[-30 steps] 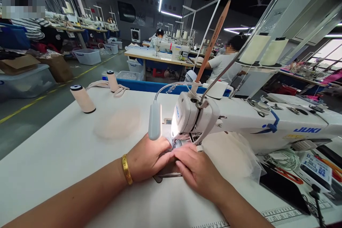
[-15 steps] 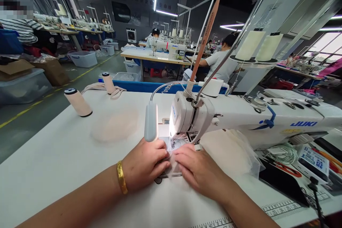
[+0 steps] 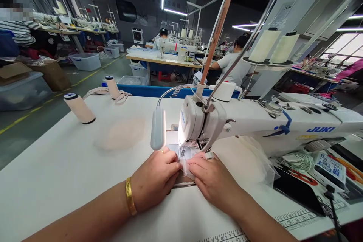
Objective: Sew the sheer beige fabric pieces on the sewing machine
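— Where are your hands right now?

— Both flat on the white tabletop, just in front of the needle end of the sewing machine [image 3: 241, 124]. My left hand [image 3: 154, 181] lies knuckles up with the fingers stretched forward and pressed down on a small sheer fabric piece [image 3: 187, 166]. My right hand [image 3: 212, 179] mirrors it from the other side, fingertips on the same piece.

— So what's the grip doing? Pinching?

— No pinch that I can see. Fingers of both hands are laid close together, pressing the fabric flat against the tabletop; the two sets of fingertips almost meet over it.

— And the fabric itself?

— It sits between my fingertips and runs under the machine head, where the lit patch is. Whether it is actually under the presser foot I can't tell; the head hides that.

— What else is around you?

— A small lamp [image 3: 157, 128] on a bendy neck hangs just above my left knuckles. A gold bangle [image 3: 130, 201] is on my left wrist. A bunch of pale tulle [image 3: 252, 162] lies to the right, under the machine arm. Towards the far left corner of the tabletop stand two thread cones [image 3: 78, 108], well apart from my hands, with a round pale fabric patch [image 3: 120, 136] nearer.
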Demonstrator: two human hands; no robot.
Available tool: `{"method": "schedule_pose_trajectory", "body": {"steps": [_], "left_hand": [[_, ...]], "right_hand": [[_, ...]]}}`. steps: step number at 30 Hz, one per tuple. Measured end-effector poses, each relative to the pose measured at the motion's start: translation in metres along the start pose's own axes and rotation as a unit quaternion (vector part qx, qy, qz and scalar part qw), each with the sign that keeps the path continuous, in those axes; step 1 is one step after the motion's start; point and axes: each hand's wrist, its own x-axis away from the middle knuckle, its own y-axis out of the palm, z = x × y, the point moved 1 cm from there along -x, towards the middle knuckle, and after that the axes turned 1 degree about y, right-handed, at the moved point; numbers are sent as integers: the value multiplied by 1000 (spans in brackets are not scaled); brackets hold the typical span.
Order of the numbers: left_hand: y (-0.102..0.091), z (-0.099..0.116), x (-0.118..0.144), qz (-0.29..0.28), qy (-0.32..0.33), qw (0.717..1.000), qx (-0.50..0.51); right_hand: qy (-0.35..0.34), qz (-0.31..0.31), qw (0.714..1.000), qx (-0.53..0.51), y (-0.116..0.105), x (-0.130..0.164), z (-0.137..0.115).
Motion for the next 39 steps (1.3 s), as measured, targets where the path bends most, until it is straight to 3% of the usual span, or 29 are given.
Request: {"method": "schedule_pose_trajectory", "body": {"steps": [4,19,31,35,39], "left_hand": [[-1,1,-1,12,31,999,-5],[-1,4,1,34,50,998,-29],[2,-5,-3,32,27,997,-70],[1,-7,-4,30,22,997,-70],[1,-8,-5,13,8,998,-60]], "right_hand": [[-3,3,1000,4,1,2,2],[-6,27,1000,-4,4,-1,1],[26,46,997,57,12,-4,11],[5,64,997,36,10,-3,8],[-7,44,999,-4,7,-3,3]]}}
